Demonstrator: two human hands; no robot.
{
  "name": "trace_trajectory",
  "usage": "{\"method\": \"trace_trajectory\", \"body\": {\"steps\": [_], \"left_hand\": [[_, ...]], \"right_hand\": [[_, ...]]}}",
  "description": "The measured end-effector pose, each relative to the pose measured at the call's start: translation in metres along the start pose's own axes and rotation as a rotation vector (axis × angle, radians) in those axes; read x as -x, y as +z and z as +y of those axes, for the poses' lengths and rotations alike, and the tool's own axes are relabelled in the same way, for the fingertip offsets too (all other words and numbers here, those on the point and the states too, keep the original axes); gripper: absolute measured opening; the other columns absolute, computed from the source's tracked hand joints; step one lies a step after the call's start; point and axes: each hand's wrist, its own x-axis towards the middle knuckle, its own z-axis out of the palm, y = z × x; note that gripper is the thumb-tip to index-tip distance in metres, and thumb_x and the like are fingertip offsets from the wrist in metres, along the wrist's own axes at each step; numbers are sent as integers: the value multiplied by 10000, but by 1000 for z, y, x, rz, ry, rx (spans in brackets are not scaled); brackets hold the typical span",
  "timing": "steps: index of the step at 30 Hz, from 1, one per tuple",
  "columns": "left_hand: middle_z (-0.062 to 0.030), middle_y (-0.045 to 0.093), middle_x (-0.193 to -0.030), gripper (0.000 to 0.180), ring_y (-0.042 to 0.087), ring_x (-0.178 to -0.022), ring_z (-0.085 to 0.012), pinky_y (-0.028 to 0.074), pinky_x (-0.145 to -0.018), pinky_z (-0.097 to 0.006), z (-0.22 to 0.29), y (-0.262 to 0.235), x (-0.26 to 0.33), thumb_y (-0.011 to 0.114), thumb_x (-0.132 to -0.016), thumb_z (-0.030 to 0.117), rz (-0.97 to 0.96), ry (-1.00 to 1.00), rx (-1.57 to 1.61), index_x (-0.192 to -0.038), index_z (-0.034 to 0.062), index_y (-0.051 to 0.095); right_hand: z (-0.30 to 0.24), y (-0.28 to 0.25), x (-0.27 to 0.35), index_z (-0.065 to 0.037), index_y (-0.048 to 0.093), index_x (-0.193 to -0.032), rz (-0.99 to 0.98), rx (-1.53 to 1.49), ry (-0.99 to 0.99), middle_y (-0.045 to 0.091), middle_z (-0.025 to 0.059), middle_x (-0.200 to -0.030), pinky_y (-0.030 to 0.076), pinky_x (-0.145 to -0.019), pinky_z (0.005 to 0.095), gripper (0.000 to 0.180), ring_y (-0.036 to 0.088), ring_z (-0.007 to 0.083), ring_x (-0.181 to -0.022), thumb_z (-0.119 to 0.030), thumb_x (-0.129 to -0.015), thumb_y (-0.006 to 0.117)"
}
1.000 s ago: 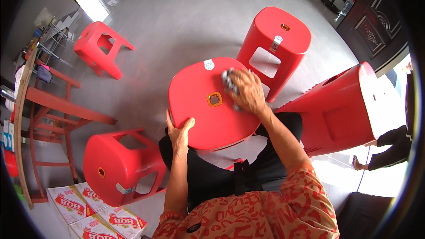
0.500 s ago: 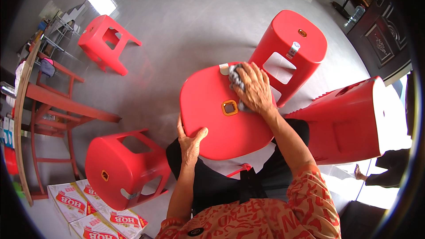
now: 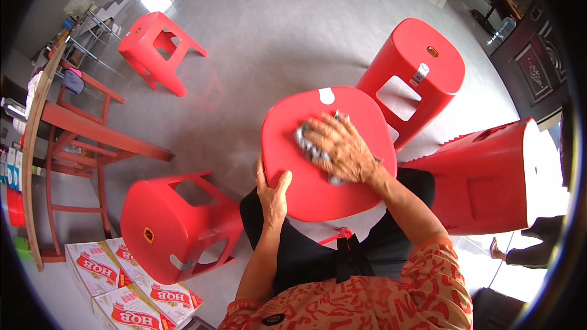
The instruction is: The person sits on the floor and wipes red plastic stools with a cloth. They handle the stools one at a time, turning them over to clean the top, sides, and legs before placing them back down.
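A red plastic stool [image 3: 318, 198] stands between my knees with its rounded square seat facing up. My right hand [image 3: 341, 150] lies on the middle of that seat, pressing a grey patterned cloth [image 3: 310, 145] that shows past the fingers. The hand covers the centre of the seat. At the seat's left edge my left hand [image 3: 273, 198] grips the rim, thumb on top and fingers down the side. A white sticker [image 3: 327, 96] is on the seat's far edge.
More red stools stand around me: one far left [image 3: 153, 43], one near left [image 3: 156, 226] lying tilted, one far right [image 3: 428, 55]. A red stool stack [image 3: 477, 177] lies at right. Cartons [image 3: 125, 308] sit at lower left beside a wooden table [image 3: 36, 165]. Someone's foot [image 3: 496, 249] shows at right.
My right hand has slid the cloth from the seat's far right edge toward the middle, covering the centre hole. My left hand keeps its hold on the rim. The view has shifted slightly.
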Motion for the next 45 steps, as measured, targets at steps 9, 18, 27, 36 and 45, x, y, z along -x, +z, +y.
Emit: {"method": "trace_trajectory", "body": {"steps": [9,18,27,36,45], "left_hand": [[-125,488,-1318,694,500,-1157,-197,424,-987,-333,1,-2,2,664,-857,100,-43,-3,18,-1444,15,304],[-151,451,-1364,595,458,-1217,-225,375,-1028,-355,-11,-6,-3,577,-933,226,5,86,-116,-1438,19,340],[-148,404,-1396,539,434,-1261,-224,355,-1041,-340,-23,-11,-11,472,-1000,326,1,87,32,-1433,24,361],[-161,404,-1412,614,426,-1268,-248,340,-1059,-354,-15,-7,-4,532,-960,344,-24,159,-66,-1428,-5,339],[-136,454,-1386,586,475,-1219,-211,369,-1038,-331,-24,-13,-10,553,-954,268,-5,149,30,-1431,0,344]], "right_hand": [[24,26,-61,-192,543,-1272,158,97,332,415,83,-1434,227,-1104,546,471,309,338,-1363,-431,-868,574],[-24,52,-77,-237,575,-1230,170,6,5,474,51,-1371,243,-1086,550,425,377,317,-1314,-434,-853,564],[-69,1,27,-164,520,-1280,-4,-118,-123,458,81,-1378,273,-1092,538,503,406,300,-1300,-379,-835,615],[-28,0,24,-168,534,-1294,51,70,200,412,110,-1428,235,-1113,526,500,308,352,-1368,-400,-855,599],[-25,10,16,-117,540,-1268,91,75,223,416,112,-1414,252,-1091,527,473,331,335,-1347,-364,-869,598]]}}
